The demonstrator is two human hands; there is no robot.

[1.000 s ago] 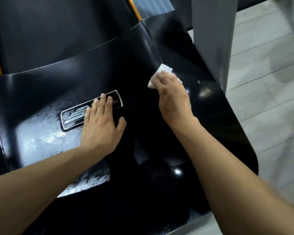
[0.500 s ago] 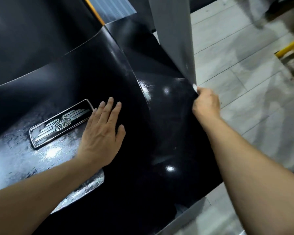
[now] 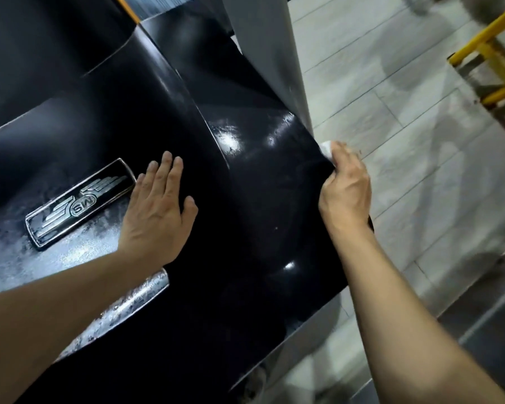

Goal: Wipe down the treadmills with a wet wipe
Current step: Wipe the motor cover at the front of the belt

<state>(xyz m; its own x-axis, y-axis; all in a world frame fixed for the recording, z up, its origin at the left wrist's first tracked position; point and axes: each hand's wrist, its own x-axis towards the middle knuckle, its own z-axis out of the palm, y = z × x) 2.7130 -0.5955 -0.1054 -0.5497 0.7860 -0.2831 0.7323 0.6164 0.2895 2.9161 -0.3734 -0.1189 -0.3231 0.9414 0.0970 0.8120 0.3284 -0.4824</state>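
The glossy black treadmill motor cover [image 3: 245, 199] fills the left and middle of the view, streaked with wet patches. My left hand [image 3: 158, 208] rests flat on it, fingers straight, just right of a chrome logo badge [image 3: 79, 202]. My right hand [image 3: 346, 188] curls over the cover's right edge and holds a white wet wipe [image 3: 326, 148], of which only a corner shows above my fingers. The wipe presses against the edge just below the grey upright post [image 3: 274, 53].
Grey plank flooring [image 3: 405, 141] lies to the right of the treadmill. A yellow metal frame [image 3: 496, 53] stands at the upper right. An orange side strip [image 3: 126, 8] runs along the belt area at the top left.
My right hand has carried the wipe from the top of the cover rightward to its right edge by the post, then slid a little down that edge. My left hand stays flat beside the badge.
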